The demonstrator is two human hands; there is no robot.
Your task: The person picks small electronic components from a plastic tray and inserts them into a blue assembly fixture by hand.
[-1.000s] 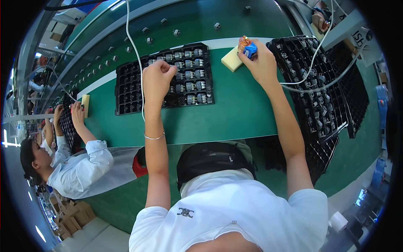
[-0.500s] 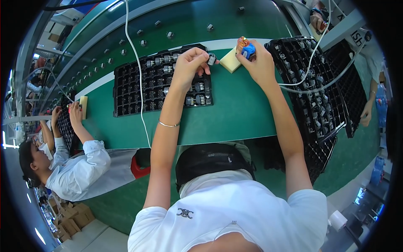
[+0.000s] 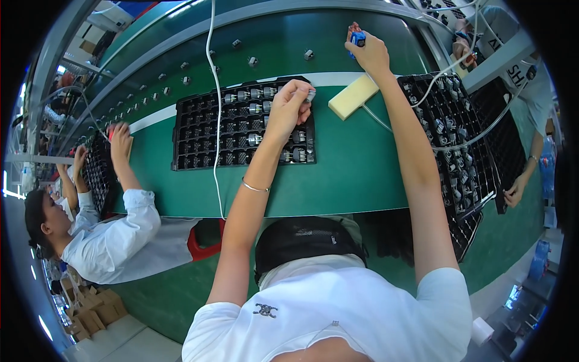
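Observation:
My left hand (image 3: 287,110) is closed in a pinch on a small silvery cylindrical part (image 3: 310,95), above the far right corner of a black compartment tray (image 3: 196,134). Several similar metal and black parts sit in that tray, mostly toward its right side. My right hand (image 3: 373,55) is stretched out over the green conveyor (image 3: 274,39), closed around a small blue and copper-orange object (image 3: 357,38) whose exact kind I cannot make out. Between the tray and my right forearm lies a pale yellow block (image 3: 353,96) on the green table.
Stacked black trays (image 3: 449,133) with many loose parts stand at the right. A white cable (image 3: 218,114) hangs across the tray, and a clear hose (image 3: 476,140) curves over the stack. Small parts (image 3: 253,61) dot the conveyor. Co-workers sit left (image 3: 114,241) and stand right.
My right hand has moved away from me, from beside the yellow block to over the conveyor, still holding the blue and orange object. My left hand keeps its part near the tray's corner.

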